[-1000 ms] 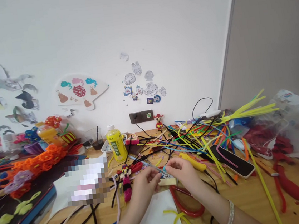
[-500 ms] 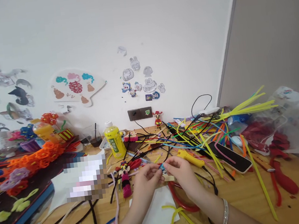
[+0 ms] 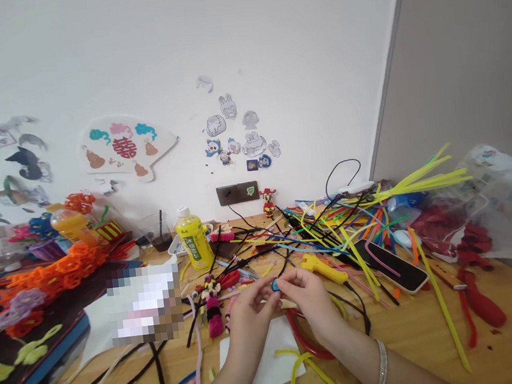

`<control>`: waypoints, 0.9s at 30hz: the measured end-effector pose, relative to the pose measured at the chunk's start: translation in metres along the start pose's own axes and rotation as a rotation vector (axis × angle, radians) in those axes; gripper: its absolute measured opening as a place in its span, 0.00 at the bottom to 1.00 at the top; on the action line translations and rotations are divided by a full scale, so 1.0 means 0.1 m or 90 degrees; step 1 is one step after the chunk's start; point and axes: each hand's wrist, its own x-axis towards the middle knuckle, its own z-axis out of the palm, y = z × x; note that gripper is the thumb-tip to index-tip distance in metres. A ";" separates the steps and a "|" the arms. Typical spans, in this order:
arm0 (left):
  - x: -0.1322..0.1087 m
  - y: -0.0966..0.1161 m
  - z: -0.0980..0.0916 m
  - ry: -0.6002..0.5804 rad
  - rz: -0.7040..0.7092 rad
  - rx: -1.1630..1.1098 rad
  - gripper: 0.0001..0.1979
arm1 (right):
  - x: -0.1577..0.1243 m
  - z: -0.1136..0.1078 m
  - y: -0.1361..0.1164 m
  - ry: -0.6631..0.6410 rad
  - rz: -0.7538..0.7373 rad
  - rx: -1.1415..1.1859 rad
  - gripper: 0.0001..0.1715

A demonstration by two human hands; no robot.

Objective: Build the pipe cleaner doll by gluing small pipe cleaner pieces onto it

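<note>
In the middle of the head view, a small blue round piece (image 3: 274,285) with a dark edge sits between my fingertips. My left hand (image 3: 254,303) pinches it from the left with curled fingers. From the right, my right hand (image 3: 305,294) closes thumb and forefinger on its other side. What kind of piece it is I cannot make out. Below the hands lies a white sheet of paper (image 3: 262,364), with a bent yellow pipe cleaner (image 3: 299,369) over its right corner. A yellow glue gun (image 3: 324,268) rests just beyond my right hand. Left of my left hand lies a small pipe-cleaner doll (image 3: 212,308).
A yellow drink bottle (image 3: 193,239) stands behind the doll. Loose pipe cleaners (image 3: 347,225) heap up at the back right, near a phone (image 3: 398,268) and a plastic bag (image 3: 507,206). Orange fuzzy flowers (image 3: 56,270) cover the left side. The wall (image 3: 287,59) rises behind.
The blue piece has turned between my fingers and now shows a round blue face. Both hands stay close together. The whole view has shifted slightly.
</note>
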 end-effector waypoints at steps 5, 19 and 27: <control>-0.01 -0.01 -0.04 0.019 0.096 0.132 0.08 | -0.02 0.02 -0.06 -0.013 -0.015 -0.007 0.11; -0.02 -0.02 -0.04 0.017 0.094 0.053 0.08 | -0.05 0.04 -0.09 -0.055 0.041 0.088 0.10; 0.01 0.02 -0.01 0.005 -0.061 -0.150 0.10 | 0.02 -0.03 -0.09 -0.105 0.024 0.008 0.12</control>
